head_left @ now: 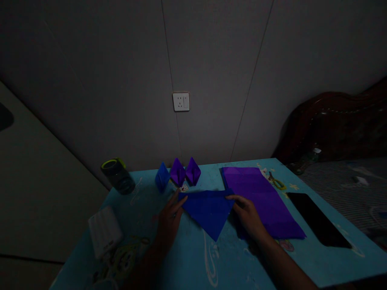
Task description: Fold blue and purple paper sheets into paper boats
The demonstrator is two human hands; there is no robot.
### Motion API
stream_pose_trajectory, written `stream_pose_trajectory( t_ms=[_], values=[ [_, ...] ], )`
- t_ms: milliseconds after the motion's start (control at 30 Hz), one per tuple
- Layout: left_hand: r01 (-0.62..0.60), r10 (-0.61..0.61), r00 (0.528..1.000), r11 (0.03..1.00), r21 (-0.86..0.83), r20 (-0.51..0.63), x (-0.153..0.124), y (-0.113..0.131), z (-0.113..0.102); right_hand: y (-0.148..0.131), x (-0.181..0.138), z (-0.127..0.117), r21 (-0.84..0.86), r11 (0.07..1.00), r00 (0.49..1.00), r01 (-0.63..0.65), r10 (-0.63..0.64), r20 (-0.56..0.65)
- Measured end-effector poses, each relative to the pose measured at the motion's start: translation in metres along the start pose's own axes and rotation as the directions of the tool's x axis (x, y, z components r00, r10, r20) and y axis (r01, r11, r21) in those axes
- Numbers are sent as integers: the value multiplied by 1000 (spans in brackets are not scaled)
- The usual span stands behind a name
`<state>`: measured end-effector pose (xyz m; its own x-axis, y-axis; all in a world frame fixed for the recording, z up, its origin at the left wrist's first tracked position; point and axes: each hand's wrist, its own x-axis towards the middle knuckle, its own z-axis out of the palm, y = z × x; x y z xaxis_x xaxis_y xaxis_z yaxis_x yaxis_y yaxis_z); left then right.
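A blue sheet of paper (208,211), folded into a triangle with its point toward me, is held just above the table. My left hand (171,215) pinches its left corner between thumb and fingers. At the right corner, my right hand (246,211) grips the paper the same way. Behind it stand a blue folded paper boat (162,177) and two purple ones, a purple paper boat (177,173) and another purple boat (193,172). A stack of purple paper sheets (260,201) lies beside my right hand, partly under that forearm.
Yellow-handled scissors (277,182) and a black flat slab (317,219) lie at the right of the blue-covered table (193,257). At the left are a dark bottle (118,177) and a white box-like object (105,231). A wall with a socket (181,101) rises behind.
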<state>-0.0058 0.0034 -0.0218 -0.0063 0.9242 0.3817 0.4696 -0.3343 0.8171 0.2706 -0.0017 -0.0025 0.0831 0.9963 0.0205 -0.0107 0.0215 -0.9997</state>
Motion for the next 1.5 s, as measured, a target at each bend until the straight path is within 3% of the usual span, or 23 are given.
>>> stream_pose_trajectory(
  t_ms=[133, 467, 667, 933, 1000, 1067, 1167, 1233, 1367, 1500],
  values=[
    [-15, 14, 1000, 1000, 18, 18, 0, 2, 1, 0, -1, 1, 13, 1000, 1000, -2, 2, 7],
    [-92, 96, 990, 995, -41, 105, -1, 4, 1, -3, -2, -6, -37, 999, 986, 23, -17, 163],
    [-108, 109, 991, 994, -21, 81, 1, 9, 1, -8, 0, -14, -220, 965, 984, 144, -116, 134],
    [-106, 106, 994, 994, 4, -20, 0, 14, -1, -4, 3, -9, -162, 981, 992, 107, -95, 79],
    [-50, 46, 997, 996, -71, -61, 0, 12, 1, -1, 2, -7, -121, 989, 996, 83, -80, 35],
    [73, -90, 993, 978, -197, -74, 1, 10, 2, 0, 1, -4, -64, 997, 999, 53, -53, -7],
    [277, -309, 951, 886, -371, -27, 4, 11, 2, -1, -2, 1, 51, 999, 1000, 17, -16, -23],
    [353, -388, 922, 833, -427, 6, 6, 12, 1, -1, -2, 3, 92, 996, 999, -13, 17, -33],
    [422, -446, 894, 797, -432, 49, 6, 12, 3, 2, -1, 4, 94, 995, 997, -28, 35, -70],
    [423, -436, 898, 811, -404, 65, 2, 9, 7, 3, 0, 2, 42, 999, 995, -34, 37, -88]
  ],
)
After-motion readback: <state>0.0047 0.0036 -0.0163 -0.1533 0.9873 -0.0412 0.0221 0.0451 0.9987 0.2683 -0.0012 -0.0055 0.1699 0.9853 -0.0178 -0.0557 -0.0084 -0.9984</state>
